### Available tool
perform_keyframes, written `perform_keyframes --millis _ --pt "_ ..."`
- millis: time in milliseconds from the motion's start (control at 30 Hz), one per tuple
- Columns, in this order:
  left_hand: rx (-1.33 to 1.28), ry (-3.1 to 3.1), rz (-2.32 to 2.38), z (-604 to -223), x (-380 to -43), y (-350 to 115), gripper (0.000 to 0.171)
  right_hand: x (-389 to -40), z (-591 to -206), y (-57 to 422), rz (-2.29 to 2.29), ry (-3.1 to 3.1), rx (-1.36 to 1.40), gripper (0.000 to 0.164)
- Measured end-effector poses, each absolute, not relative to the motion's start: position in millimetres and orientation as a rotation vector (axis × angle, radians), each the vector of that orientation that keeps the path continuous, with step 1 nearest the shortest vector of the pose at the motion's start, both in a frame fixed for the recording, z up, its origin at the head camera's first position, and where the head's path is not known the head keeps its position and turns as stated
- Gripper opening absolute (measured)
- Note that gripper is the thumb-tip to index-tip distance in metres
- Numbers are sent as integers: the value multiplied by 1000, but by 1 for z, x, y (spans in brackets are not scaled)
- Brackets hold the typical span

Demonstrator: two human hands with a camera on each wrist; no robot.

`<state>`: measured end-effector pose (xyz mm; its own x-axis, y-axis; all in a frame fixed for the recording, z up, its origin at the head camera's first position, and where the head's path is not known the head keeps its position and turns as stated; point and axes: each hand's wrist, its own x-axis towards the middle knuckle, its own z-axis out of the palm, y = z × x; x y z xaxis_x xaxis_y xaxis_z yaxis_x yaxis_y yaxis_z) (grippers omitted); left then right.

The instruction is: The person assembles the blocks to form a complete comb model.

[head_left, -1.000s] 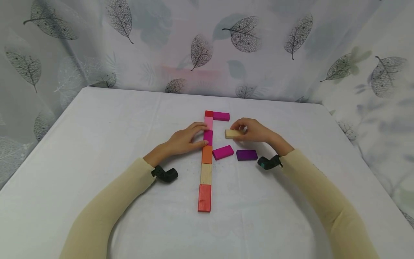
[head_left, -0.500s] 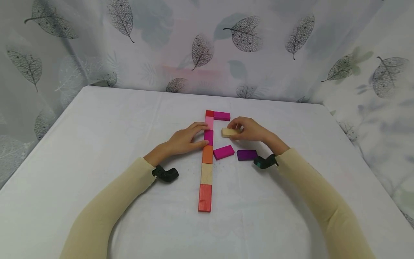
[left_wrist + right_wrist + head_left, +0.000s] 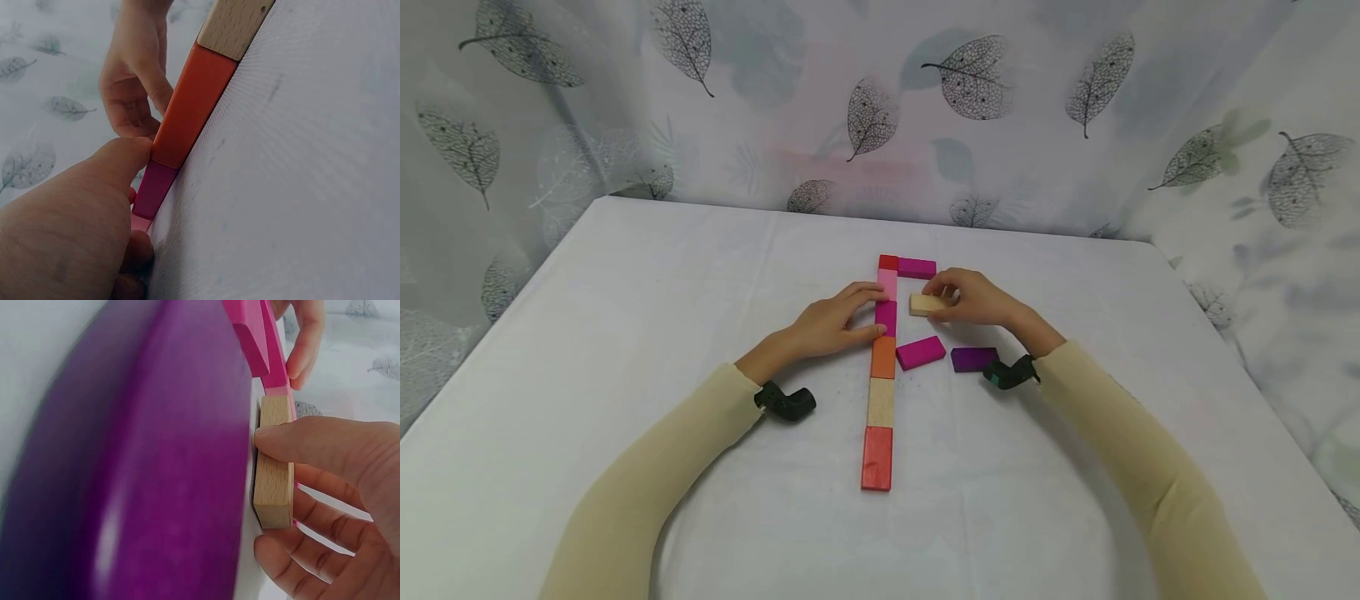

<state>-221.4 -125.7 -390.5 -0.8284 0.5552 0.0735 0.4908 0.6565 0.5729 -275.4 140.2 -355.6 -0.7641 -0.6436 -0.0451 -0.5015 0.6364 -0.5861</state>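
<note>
A plain wooden block point(image 3: 919, 305) is pinched between the thumb and fingers of my right hand point(image 3: 976, 298), just right of a long row of blocks. The right wrist view shows that block point(image 3: 273, 481) close up, with the thumb across one face. Against the row's left side rests my left hand point(image 3: 829, 322), its thumb by the joint of a magenta block point(image 3: 886, 317) and an orange block point(image 3: 883, 358). Its fingers touch near a pink block point(image 3: 888, 278). In the left wrist view some of those fingertips are hidden behind the hand.
A red block point(image 3: 888, 262) caps the row's far end, with a magenta block point(image 3: 917, 268) pointing right from it. Nearer lie a tilted magenta block point(image 3: 921, 353) and a purple block point(image 3: 974, 360). A wooden block point(image 3: 881, 402) and a red block point(image 3: 877, 458) form the near end.
My right hand has slid the plain wooden block leftward, closer to the row. The left hand keeps its place against the row.
</note>
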Motion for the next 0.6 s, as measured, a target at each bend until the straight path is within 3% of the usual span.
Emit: perform_keyframes --millis 600 --pt "870 2767 893 -393 -222 -126 57 -281 -359 132 -816 2631 -946 38"
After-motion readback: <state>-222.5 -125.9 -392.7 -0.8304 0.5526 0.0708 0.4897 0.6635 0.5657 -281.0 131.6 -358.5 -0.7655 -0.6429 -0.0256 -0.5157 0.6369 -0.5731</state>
